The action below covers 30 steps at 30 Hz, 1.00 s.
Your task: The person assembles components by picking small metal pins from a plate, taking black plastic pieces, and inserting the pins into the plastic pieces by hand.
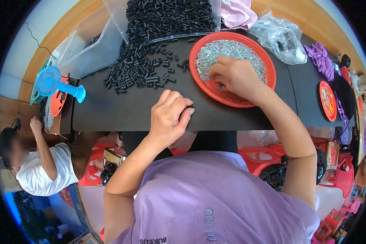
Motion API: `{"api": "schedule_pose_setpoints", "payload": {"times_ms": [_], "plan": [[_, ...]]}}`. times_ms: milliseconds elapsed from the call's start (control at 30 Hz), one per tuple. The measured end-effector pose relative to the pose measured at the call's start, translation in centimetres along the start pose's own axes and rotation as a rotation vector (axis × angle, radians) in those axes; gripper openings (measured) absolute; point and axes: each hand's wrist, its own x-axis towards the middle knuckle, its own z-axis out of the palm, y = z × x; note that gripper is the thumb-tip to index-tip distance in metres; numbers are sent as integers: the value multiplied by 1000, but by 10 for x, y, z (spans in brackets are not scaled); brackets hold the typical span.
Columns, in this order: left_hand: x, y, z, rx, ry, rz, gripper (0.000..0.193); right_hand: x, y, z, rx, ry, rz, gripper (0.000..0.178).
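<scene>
My right hand (236, 77) reaches into a round red tray (271, 67), its fingers bent down and pressed together at the near edge of a heap of small silvery metal pieces (232, 49). Whatever the fingertips hold is hidden; a few blue and green bits show beneath them. My left hand (170, 114) rests near the table's front edge, curled, with thumb and forefinger close together; anything between them is too small to make out. Beyond it lies a loose pile of small black plastic parts (140, 67), which neither hand touches.
A clear plastic bin (218, 16) of black parts stands at the back, another translucent bin (91, 55) left of it. A blue fan (49, 81), plastic bag (278, 36), purple cord (322, 61) and small red dish (327, 101) lie around. Another person (44, 166) sits left.
</scene>
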Motion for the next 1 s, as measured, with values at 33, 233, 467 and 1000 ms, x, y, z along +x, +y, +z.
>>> {"api": "schedule_pose_setpoints", "payload": {"times_ms": [33, 233, 467, 1000], "plan": [[-1, -1, 0, -3, -3, 1, 20, 0, 1, 1, -4, -2, -2, 11], [-4, -2, 1, -16, 3, 14, 19, 3, -2, 3, -90, -46, 10, 12], [-5, -3, 0, 11, 11, 26, 17, 0, -7, 4, -184, -14, 154, 9], [-6, -3, -1, -24, 0, 9, 17, -10, -30, -5, -183, 53, 194, 10]]}}
